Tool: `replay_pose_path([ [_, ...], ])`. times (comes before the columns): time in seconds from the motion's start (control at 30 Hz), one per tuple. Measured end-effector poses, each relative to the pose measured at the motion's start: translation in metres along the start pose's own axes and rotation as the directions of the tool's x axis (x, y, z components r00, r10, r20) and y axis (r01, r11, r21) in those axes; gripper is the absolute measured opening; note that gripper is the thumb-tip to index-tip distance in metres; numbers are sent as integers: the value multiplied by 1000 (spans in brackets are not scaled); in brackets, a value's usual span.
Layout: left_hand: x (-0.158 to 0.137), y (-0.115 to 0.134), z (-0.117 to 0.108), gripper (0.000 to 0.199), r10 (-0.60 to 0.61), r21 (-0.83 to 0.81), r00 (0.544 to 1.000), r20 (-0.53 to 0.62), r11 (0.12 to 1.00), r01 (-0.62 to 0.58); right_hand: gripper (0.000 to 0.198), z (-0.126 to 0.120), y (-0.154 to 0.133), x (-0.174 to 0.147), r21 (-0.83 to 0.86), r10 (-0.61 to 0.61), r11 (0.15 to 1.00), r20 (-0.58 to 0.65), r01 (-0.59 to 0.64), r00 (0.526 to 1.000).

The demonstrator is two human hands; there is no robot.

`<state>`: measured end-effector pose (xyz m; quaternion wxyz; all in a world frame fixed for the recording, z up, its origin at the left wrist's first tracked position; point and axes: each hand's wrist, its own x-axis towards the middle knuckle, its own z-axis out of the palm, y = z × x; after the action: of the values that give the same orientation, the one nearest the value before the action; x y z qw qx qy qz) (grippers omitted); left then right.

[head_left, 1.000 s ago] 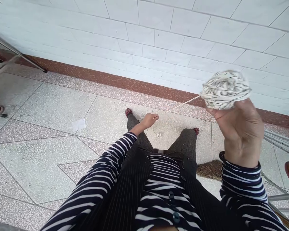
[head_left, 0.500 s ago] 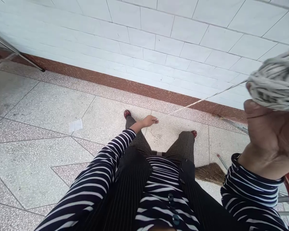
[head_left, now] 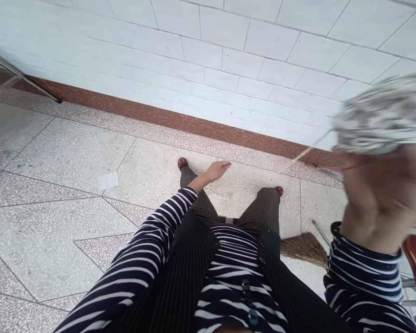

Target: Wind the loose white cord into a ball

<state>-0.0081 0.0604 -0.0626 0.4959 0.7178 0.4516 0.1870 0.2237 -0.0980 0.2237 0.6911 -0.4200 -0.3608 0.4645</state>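
Note:
My right hand (head_left: 377, 199) is raised at the right, its fingers wrapped round a large ball of off-white string (head_left: 384, 118); both are blurred by motion. From the ball's left side a loose strand (head_left: 303, 153) slants down and left, fading out over the floor edge. Low between my knees, my left hand (head_left: 219, 171) has its fingers stretched out, with no string visible in them. Beneath it, a thin piece of string (head_left: 224, 195) lies on the floor between my feet.
A straw broom (head_left: 305, 249) lies on the speckled floor beside my right leg. The white tiled wall (head_left: 222, 60) rises ahead. Metal legs (head_left: 38, 85) stand at the left, and a white paper (head_left: 108, 181) is on the floor. A red-brown wooden edge (head_left: 414, 263) is at the right.
The string stretched between my hands has come away from my left hand, whose pinched fingers have opened out. My right hand and the ball have shifted left and slightly down.

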Motion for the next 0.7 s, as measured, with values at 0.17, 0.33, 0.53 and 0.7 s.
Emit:
replay_pose_path([
  [0.17,8,108,21,47,423,-409,904,-54,817,-407,39,22,40,23,-14,-36,999,53,37,998],
  [0.33,-6,112,37,37,439,-484,893,97,805,-343,31,14,33,31,28,-94,995,18,94,995],
  [0.53,-36,7,49,32,200,-202,961,193,966,-160,21,-5,21,31,59,-151,986,-64,155,986],
  [0.7,-44,-50,44,24,-22,-3,968,250,1000,23,23,-4,27,29,83,-99,991,-56,103,994],
])
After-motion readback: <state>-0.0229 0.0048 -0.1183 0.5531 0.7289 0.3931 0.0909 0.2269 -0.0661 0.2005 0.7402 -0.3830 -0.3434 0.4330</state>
